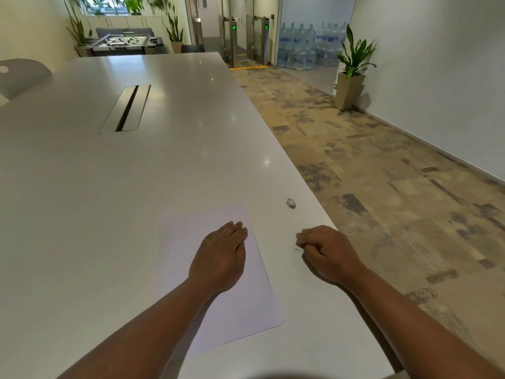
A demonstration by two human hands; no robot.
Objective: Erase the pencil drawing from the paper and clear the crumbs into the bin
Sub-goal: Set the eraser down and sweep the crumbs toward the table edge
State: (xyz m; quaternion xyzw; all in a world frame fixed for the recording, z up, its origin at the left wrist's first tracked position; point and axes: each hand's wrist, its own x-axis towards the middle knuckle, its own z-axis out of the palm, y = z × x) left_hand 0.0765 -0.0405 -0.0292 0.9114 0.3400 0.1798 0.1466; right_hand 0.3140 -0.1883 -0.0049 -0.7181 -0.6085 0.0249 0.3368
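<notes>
Left hand (218, 258) rests flat, fingers straight, on the paper (235, 305) lying on the white counter (136, 187); right hand (328, 253), grip curled beside dark crumbs (297, 250), contents indiscernible; eraser (291, 203) lies apart.

your left hand (220, 257) rests flat on the paper (240, 305), near its right edge. your right hand (326, 251) sits curled on the white table (109, 201) to the right, beside a few dark crumbs (297, 250). the eraser (291, 203) lies farther off, apart from both hands.
</notes>
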